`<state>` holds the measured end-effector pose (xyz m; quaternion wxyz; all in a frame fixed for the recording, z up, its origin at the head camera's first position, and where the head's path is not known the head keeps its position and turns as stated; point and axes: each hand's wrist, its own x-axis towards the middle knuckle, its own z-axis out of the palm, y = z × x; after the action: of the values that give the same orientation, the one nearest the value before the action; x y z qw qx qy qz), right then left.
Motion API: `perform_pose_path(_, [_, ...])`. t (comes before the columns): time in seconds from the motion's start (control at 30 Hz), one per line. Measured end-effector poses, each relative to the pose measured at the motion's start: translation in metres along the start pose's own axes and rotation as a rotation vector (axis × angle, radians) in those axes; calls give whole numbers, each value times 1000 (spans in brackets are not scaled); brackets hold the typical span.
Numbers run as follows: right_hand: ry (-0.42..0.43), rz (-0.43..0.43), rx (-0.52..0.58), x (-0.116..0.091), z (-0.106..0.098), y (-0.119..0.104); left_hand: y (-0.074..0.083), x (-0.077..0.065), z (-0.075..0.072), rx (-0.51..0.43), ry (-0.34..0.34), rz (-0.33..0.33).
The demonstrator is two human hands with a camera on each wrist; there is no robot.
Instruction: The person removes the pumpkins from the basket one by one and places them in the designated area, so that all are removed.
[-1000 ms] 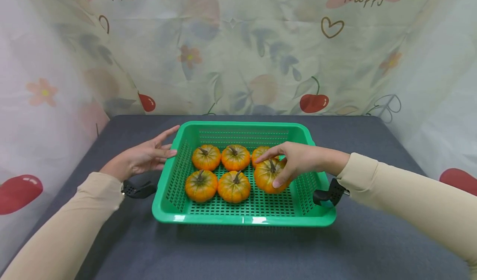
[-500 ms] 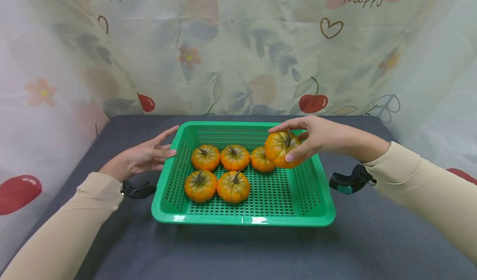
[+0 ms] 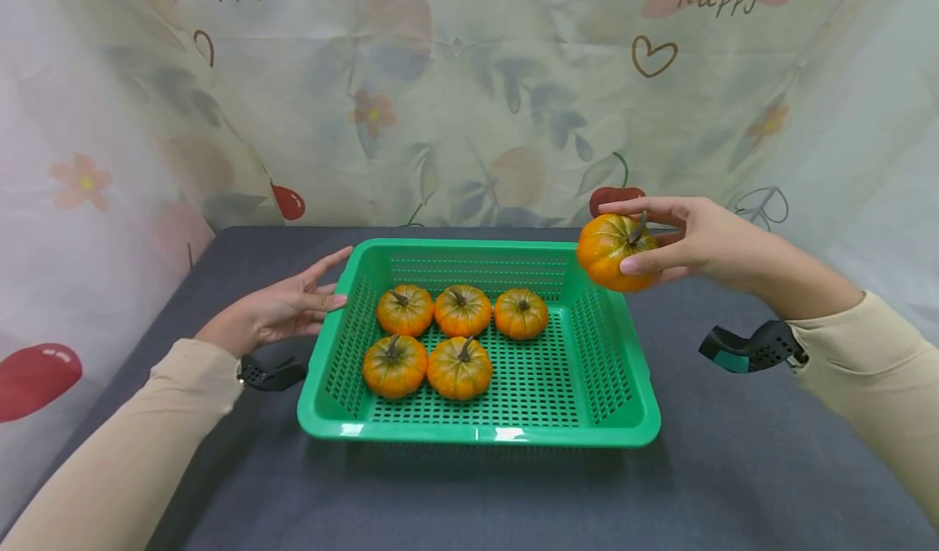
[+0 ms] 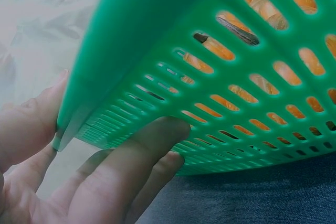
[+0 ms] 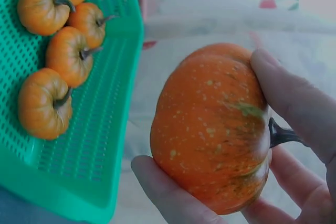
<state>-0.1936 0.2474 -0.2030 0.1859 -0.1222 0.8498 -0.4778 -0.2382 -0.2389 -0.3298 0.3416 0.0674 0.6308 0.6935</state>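
Note:
In the head view, my right hand (image 3: 711, 237) grips a small orange pumpkin (image 3: 612, 251) above the basket's far right corner. Up close in the right wrist view, fingers and thumb press opposite sides of this pumpkin (image 5: 210, 129), its dark stem pointing toward the palm. My left hand (image 3: 282, 310) holds the left edge of the green plastic basket (image 3: 477, 434). One digit lies at the rim in the left wrist view, while other fingers (image 4: 131, 166) rest against the slotted outer wall. Several pumpkins (image 3: 460, 368) sit inside, three along the back and two in front.
The basket stands on a dark grey tabletop (image 3: 440, 502). Patterned cloth (image 3: 469, 127) hangs behind the table and along both sides. Inside the basket, bare perforated floor (image 3: 543, 380) shows at the right. Black straps with wrist devices (image 3: 751, 351) hang under the wrists.
The right hand has lifted the pumpkin from the basket's front right area and carried it up and rightward. The back right pumpkin is now uncovered. The left hand and basket stay put.

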Motion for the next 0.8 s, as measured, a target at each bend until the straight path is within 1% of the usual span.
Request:
perform_pose_path(0.13, [89, 20, 4, -6, -8, 12, 0, 0, -1, -10, -12, -1])
perform_pose_path(0.23, [130, 30, 18, -8, -13, 21, 0, 0, -1, -9, -17, 2])
perform_pose_path(0.5, [188, 42, 60, -17, -22, 48, 0, -2, -1, -9, -13, -2])
perform_pose_path(0.8, [255, 49, 41, -18, -27, 83, 0, -2, 0, -18, -16, 1])
